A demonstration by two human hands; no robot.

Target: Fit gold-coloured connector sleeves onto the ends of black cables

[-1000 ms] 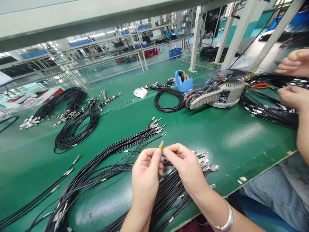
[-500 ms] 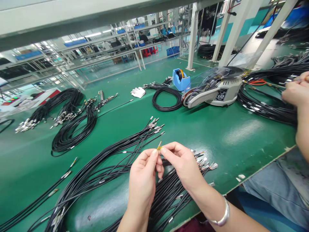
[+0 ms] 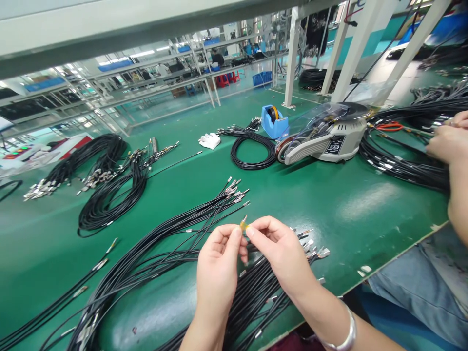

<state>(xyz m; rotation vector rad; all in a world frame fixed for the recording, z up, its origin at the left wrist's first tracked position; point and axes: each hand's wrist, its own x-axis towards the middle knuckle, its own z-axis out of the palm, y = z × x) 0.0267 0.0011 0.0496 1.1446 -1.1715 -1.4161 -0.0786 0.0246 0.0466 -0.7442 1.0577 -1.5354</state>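
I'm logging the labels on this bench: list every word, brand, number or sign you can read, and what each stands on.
None can be read.
Black label on the grey machine: pale marks, too blurred to read.
White tags on the black cables: too small to tell whether they carry print.

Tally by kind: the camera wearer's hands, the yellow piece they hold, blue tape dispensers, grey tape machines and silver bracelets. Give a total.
Wearer's left hand and right hand: 2
Yellow piece: 1
Blue tape dispenser: 1
Grey tape machine: 1
Silver bracelet: 1
Total: 6
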